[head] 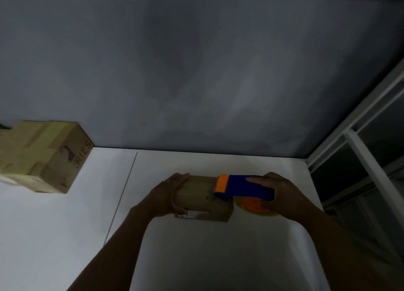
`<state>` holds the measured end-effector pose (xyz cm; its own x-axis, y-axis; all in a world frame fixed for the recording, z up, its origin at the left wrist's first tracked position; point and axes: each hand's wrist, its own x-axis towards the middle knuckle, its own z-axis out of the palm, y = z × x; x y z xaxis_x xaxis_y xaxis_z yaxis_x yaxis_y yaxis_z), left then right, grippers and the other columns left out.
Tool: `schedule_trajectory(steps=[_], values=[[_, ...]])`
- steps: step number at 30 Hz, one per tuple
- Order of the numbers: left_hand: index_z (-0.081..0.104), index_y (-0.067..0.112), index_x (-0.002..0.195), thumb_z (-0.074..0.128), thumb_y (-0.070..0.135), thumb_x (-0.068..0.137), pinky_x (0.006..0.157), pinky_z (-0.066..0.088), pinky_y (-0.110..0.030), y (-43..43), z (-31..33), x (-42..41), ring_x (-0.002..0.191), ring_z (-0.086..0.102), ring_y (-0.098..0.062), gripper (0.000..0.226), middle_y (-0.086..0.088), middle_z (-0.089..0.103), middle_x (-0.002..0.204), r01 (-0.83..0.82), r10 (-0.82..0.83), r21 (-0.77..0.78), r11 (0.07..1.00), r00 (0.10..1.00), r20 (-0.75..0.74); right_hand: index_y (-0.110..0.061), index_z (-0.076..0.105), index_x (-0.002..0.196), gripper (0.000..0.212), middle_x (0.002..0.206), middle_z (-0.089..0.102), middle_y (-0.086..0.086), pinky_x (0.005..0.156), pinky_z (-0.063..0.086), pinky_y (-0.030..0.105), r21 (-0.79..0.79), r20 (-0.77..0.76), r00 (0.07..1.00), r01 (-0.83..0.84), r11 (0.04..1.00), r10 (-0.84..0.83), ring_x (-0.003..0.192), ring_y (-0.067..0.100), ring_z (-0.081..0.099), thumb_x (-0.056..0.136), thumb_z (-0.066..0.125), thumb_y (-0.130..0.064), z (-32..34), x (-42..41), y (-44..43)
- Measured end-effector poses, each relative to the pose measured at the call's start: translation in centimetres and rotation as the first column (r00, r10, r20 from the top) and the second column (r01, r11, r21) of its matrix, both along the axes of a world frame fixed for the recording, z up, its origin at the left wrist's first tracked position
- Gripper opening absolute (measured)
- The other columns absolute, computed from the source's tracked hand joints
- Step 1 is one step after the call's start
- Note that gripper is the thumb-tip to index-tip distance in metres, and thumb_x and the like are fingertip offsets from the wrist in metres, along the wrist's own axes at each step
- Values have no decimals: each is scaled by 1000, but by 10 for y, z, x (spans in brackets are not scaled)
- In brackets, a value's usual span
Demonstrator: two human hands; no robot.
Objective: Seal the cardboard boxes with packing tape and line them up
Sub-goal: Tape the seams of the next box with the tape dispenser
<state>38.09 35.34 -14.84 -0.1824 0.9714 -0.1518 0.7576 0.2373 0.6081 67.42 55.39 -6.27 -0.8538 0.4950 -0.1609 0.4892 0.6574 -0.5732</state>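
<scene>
With one taped box point(43, 157) sitting aside, the left hand point(172, 194) is gripping the small cardboard box point(203, 200), the right hand point(282, 194) clutching the tape dispenser point(247, 186), seemingly mid-seal.

Head view, dim and underexposed. The white bench point(54, 225) is reading as grey, brightening a little toward the left, where the taped box point(43, 157) is catching the most light and its tape is giving a pale sheen. The wall point(196, 72) is showing mottled, smeared patches of noise. The left hand point(170, 194) and right hand point(284, 196) are rendering as dark shapes with little detail. The tape dispenser point(242, 186) is standing out in saturated blue and orange. A faint soft shadow is lying below the small box point(201, 201). Wide-angle distortion is slanting the window frame point(359, 155) at the right edge; outlines are appearing soft throughout
</scene>
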Motion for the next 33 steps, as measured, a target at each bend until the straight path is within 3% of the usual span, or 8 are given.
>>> schedule_trajectory(steps=[8, 15, 20, 22, 23, 25, 29, 33], values=[[21, 37, 147, 86, 53, 52, 90, 46, -25, 2, 2, -7, 112, 46, -8, 116, 8, 43, 137, -16, 16, -2, 1000, 999, -45, -41, 40, 129, 80, 114, 44, -8, 81, 34, -5, 17, -139, 990, -3, 1000, 6, 105, 9, 45, 72, 77, 2, 10, 1, 8], [24, 34, 146, 88, 49, 52, 86, 40, -16, 3, 2, -9, 109, 46, -4, 114, 10, 45, 136, -3, 4, 3, 1000, 999, -50, -46, 34, 128, 80, 116, 41, -11, 79, 33, -4, -5, -7, 1000, -27, 1000, 27, 108, 6, 40, 75, 75, -2, 0, 7, 17], [16, 32, 149, 84, 52, 58, 94, 41, -22, 2, 1, -8, 116, 48, -12, 116, 5, 38, 144, 28, -29, -7, 1000, 993, -111, -46, 31, 130, 82, 117, 41, -9, 92, 34, 7, -51, 27, 1000, 0, 999, 1, 111, 8, 40, 76, 74, -2, -16, 9, 14], [7, 29, 152, 79, 57, 64, 110, 30, -38, 0, 2, -7, 135, 35, -22, 117, 0, 21, 156, 25, -39, -60, 998, 972, -233, -44, 31, 130, 82, 118, 41, -8, 87, 32, -2, -72, -2, 1000, 11, 997, -11, 112, 8, 40, 76, 73, 0, -19, 9, 14], [2, 26, 152, 75, 61, 66, 116, 17, -47, -1, 1, -5, 144, 17, -25, 118, -2, 6, 160, 18, -46, -94, 995, 951, -305, -42, 31, 131, 81, 117, 42, -7, 84, 32, -5, -72, -21, 1000, 8, 997, -10, 112, 10, 41, 76, 72, 2, -21, 9, 14], [0, 16, 152, 66, 68, 69, 113, 4, -57, -4, -6, 4, 146, -6, -27, 119, -4, -13, 158, 25, -38, -36, 999, 902, -429, -40, 33, 131, 82, 116, 43, -4, 82, 30, -6, -62, -45, 999, 0, 998, -3, 111, 12, 44, 74, 72, 5, -23, 8, 14], [17, -3, 148, 33, 87, 70, 105, 17, -63, -4, -12, 28, 142, 8, -35, 120, -23, 12, 156, -35, 35, 9, 999, 883, -468, -39, 38, 130, 81, 115, 47, 0, 84, 31, -5, -95, -88, 996, 18, 995, -27, 111, 15, 47, 73, 71, 9, -27, 10, 12], [23, 2, 148, 22, 84, 80, 109, 18, -59, 1, -17, 38, 144, 13, -33, 107, -19, 20, 156, -10, -4, -24, 1000, 857, -516, -39, 35, 132, 83, 117, 45, -3, 83, 30, -6, -106, -93, 995, 25, 994, -35, 111, 11, 43, 74, 72, 7, -29, 12, 10]])
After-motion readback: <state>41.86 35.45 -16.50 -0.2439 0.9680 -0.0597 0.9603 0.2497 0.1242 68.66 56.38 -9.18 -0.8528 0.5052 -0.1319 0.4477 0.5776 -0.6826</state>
